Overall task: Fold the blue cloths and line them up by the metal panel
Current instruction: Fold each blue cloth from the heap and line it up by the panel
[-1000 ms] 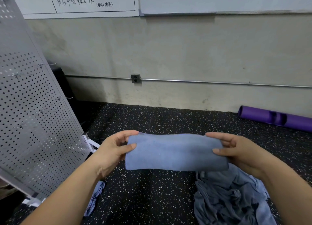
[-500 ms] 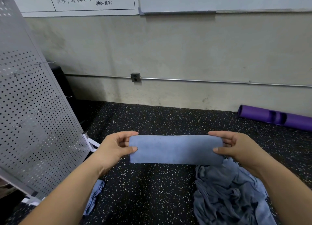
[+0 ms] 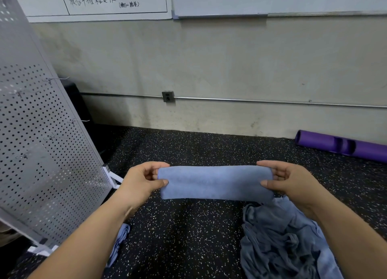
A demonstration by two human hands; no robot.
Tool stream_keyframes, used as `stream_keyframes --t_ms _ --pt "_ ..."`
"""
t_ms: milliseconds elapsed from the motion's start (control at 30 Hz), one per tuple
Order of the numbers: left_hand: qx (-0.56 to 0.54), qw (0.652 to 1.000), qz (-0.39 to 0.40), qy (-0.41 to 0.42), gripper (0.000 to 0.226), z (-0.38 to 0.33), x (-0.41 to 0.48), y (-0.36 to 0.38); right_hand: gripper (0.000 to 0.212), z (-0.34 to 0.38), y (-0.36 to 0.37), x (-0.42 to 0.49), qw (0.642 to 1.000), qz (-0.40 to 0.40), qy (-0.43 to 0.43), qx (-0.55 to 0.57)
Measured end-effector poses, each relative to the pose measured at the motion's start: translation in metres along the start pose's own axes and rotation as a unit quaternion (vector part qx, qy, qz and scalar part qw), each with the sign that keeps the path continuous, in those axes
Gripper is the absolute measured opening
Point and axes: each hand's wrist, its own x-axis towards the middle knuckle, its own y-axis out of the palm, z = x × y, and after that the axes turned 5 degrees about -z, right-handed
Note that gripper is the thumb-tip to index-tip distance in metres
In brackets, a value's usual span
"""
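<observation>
A blue cloth (image 3: 215,182), folded into a long narrow band, is stretched level in the air above the floor. My left hand (image 3: 140,180) pinches its left end between thumb and fingers. My right hand (image 3: 293,180) pinches its right end the same way. A heap of crumpled blue cloths (image 3: 280,241) lies on the floor under my right forearm. Another blue cloth (image 3: 120,240) lies on the floor by the foot of the perforated metal panel (image 3: 41,153), partly hidden by my left forearm.
The metal panel leans at the left on white feet (image 3: 113,176), with small hooks on it. A purple roll (image 3: 339,145) lies by the wall at right. Speckled black floor (image 3: 188,232) stretches between the panel and the heap.
The cloth between my hands has become narrower, its lower edge folded up. Both hands have kept their hold on the ends and stayed about where they were.
</observation>
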Motion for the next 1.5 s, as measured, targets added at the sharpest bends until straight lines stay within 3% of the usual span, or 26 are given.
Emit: stream_keyframes --t_ms 200,433,500,600,733,833,1100,1333,1500 --pt "0.114 0.993 -0.006 0.025 0.032 0.002 0.0 0.0 0.049 -0.006 0.002 0.003 0.996 -0.026 -0.027 -0.083" --pt "0.105 0.994 -0.003 0.01 0.006 0.006 0.002 -0.002 0.019 -0.008 -0.002 0.004 0.983 -0.029 -0.048 -0.175" --pt "0.061 0.998 0.015 -0.014 0.012 0.004 0.001 -0.003 0.01 -0.004 -0.003 0.003 0.984 -0.013 -0.036 -0.172" --pt "0.002 0.999 0.013 -0.041 0.023 0.002 -0.001 0.0 0.016 0.002 -0.001 0.002 0.99 0.002 -0.019 -0.142" --pt "-0.028 0.999 -0.038 -0.023 0.023 -0.005 -0.007 0.015 0.027 0.007 0.011 -0.003 0.999 -0.018 0.04 -0.03" --pt "-0.022 0.998 -0.063 0.0 0.024 -0.01 -0.012 0.024 0.027 0.007 0.023 -0.005 0.998 -0.049 0.038 -0.002" --pt "0.098 0.987 -0.123 0.019 0.03 -0.013 -0.013 0.029 0.027 0.001 0.027 0.0 0.983 -0.136 -0.045 -0.116" --pt "0.168 0.976 -0.14 0.003 0.036 -0.006 -0.01 0.029 0.021 0.002 0.033 -0.001 0.975 -0.185 -0.068 -0.107" --pt "0.134 0.981 -0.134 -0.047 0.043 0.013 -0.003 0.032 0.012 0.013 0.037 -0.006 0.962 -0.217 -0.109 -0.124"
